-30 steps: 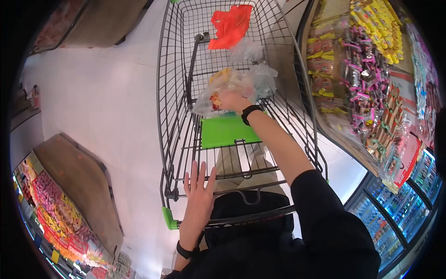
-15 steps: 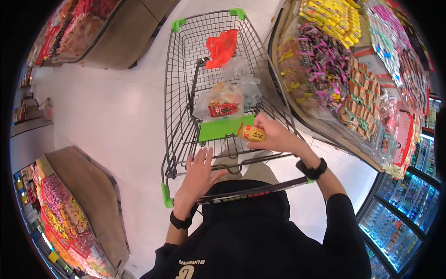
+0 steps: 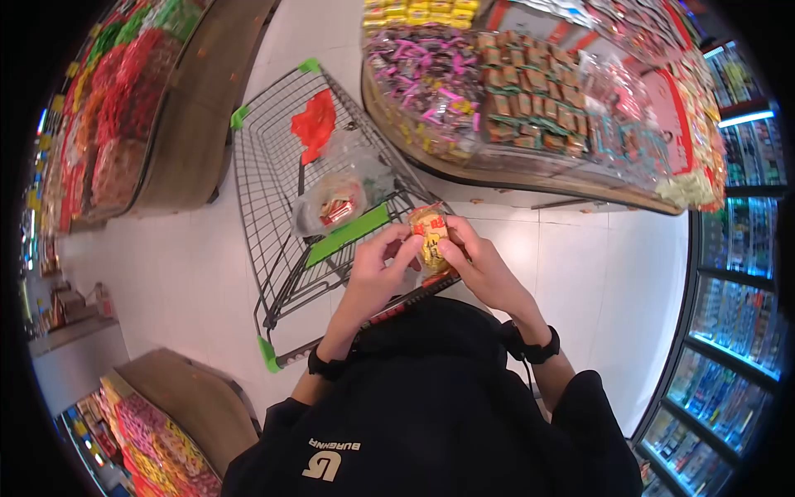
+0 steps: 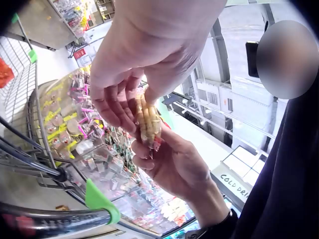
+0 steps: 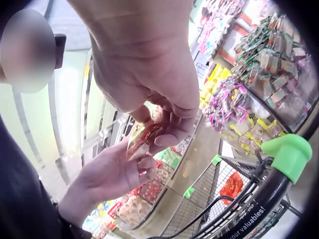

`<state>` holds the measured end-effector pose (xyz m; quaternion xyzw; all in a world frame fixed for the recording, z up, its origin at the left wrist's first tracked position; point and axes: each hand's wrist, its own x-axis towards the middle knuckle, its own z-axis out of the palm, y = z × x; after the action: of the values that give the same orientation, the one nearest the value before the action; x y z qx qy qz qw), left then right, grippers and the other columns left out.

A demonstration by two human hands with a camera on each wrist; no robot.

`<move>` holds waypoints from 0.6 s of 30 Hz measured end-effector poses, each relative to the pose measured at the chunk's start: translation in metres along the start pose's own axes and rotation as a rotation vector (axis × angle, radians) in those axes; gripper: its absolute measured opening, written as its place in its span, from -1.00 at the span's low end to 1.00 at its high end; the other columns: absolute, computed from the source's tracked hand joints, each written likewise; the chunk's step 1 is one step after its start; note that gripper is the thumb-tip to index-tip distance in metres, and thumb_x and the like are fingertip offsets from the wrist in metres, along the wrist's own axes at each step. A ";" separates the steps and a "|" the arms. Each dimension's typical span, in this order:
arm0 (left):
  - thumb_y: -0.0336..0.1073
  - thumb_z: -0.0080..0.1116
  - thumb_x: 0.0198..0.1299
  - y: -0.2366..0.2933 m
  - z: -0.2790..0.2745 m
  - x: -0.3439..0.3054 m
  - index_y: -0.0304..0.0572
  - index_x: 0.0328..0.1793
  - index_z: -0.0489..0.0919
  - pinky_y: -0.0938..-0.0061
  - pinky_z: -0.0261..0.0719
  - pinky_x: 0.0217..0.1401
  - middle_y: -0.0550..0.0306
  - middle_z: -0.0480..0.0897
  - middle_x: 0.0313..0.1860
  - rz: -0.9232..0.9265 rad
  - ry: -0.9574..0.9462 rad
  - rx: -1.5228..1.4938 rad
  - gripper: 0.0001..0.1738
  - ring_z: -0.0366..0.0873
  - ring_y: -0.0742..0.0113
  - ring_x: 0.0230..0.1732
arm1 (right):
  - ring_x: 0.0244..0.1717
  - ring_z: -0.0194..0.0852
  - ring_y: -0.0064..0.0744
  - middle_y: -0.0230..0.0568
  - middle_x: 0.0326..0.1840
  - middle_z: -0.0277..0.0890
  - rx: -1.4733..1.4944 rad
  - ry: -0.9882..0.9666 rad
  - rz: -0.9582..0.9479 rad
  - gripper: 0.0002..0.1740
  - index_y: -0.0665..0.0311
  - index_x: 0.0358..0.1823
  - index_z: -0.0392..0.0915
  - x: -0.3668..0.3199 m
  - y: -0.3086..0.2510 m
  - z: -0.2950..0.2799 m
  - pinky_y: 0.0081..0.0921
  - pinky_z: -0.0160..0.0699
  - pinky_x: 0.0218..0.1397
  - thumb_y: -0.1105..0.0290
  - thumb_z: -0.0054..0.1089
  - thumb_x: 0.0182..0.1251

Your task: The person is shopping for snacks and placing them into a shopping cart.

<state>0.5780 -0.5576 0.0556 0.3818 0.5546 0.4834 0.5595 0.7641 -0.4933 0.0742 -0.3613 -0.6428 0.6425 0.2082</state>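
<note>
Floor [image 3: 571, 257] stretches to two o'clock past the handlebar [image 3: 389, 314] end. Left hand [image 3: 377, 269] and right hand [image 3: 489, 265], fingers curled, pinch a yellow-and-red snack packet [image 3: 431, 240] near it; the eleven-o'clock shopping cart [image 3: 348, 235] holds bagged snacks [image 3: 338, 209].

**Black wire-mesh shopping cart [image 3: 263, 236] ahead and to the left**

The left hand [image 3: 373, 277] and right hand [image 3: 493, 269] flank a small yellow-and-red plastic-wrapped packet [image 3: 432, 240] above the cart's handle end. In the cart, a flat green plastic panel [image 3: 348, 238] lies nearest; just beyond it sits a clear plastic bag of packets [image 3: 331, 203], and a crumpled red plastic bag [image 3: 313, 124] lies near the far end. Right of the cart stands a rounded brown-sided display [image 3: 513, 199]; farther right, tall glass-door coolers [image 3: 729, 315]. Leftward, a long brown-sided stand [image 3: 203, 124] lies ahead, another brown-sided stand [image 3: 186, 377] nearer.
</note>
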 end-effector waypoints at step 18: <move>-0.58 0.28 0.25 0.018 0.131 0.029 -0.36 0.20 0.59 0.37 0.51 0.33 0.05 0.65 0.14 0.239 -0.345 0.212 -0.63 0.60 0.31 0.18 | -0.04 0.61 -0.42 -0.26 -0.06 0.66 -0.139 0.514 -0.293 -0.62 0.31 0.02 0.56 -0.099 0.031 -0.095 -0.45 0.55 0.13 0.41 0.50 0.22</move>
<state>0.7035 -0.5105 0.0777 0.5784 0.4491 0.4128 0.5417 0.9042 -0.5041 0.0715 -0.4289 -0.6568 0.4474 0.4295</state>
